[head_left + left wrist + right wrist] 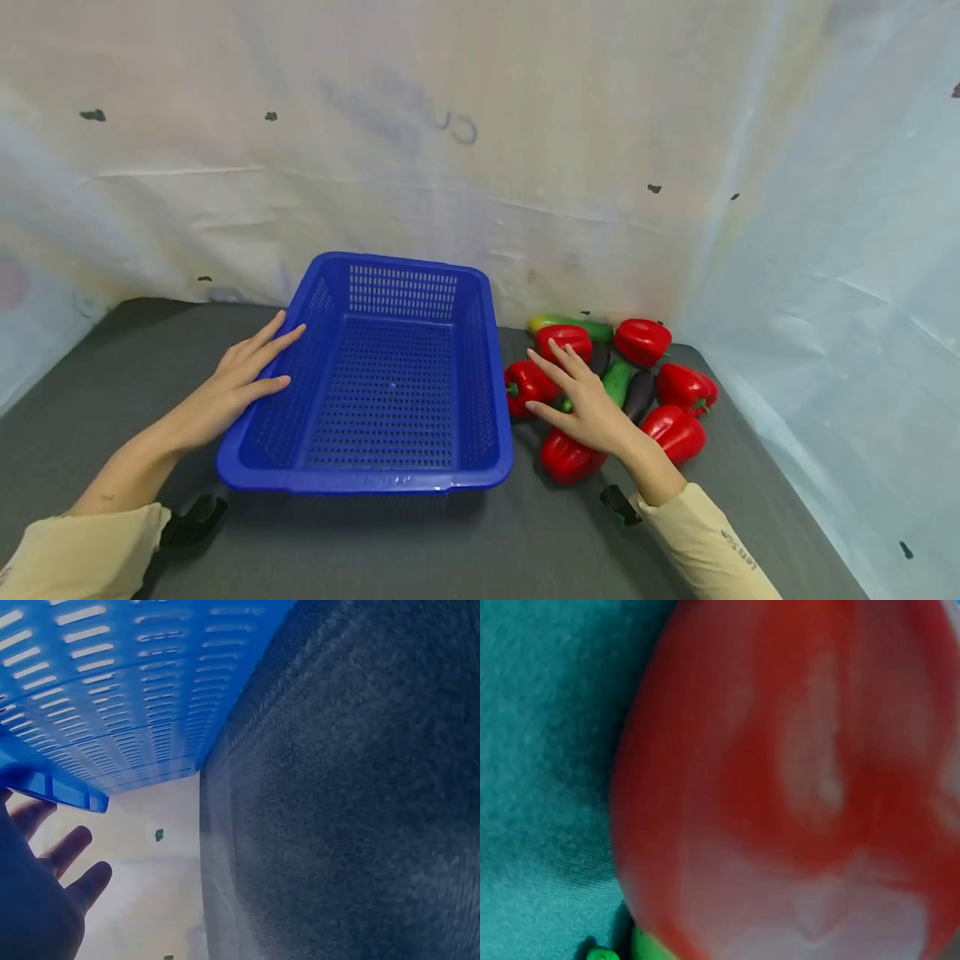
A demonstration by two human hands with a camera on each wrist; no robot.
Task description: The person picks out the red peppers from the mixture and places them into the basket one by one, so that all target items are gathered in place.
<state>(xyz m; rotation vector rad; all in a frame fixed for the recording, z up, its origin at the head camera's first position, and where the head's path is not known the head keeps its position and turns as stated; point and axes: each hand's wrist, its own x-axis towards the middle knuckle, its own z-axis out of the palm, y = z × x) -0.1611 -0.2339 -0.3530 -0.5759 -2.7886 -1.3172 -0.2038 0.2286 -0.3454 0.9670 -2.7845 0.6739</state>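
A blue plastic basket (378, 482) with slotted walls stands on the dark table. My left hand (238, 375) lies along its left rim, fingers extended; the left wrist view shows the hand (45, 892) beside the rim's underside. To the basket's right, my right hand (588, 404) is spread over a pile of vegetables, its fingers straight and gripping nothing. Under and around it lie a red bell pepper (572, 458), another red pepper (527, 385), a green cucumber (617, 381) and a dark eggplant (640, 395). A red pepper (780, 772) fills most of the right wrist view.
More red peppers (686, 388) lie at the pile's right side, and a yellow-green vegetable (570, 325) sits at its back. Pale sheeting (585, 142) with dark patches rises behind the grey table (360, 550) and along both sides.
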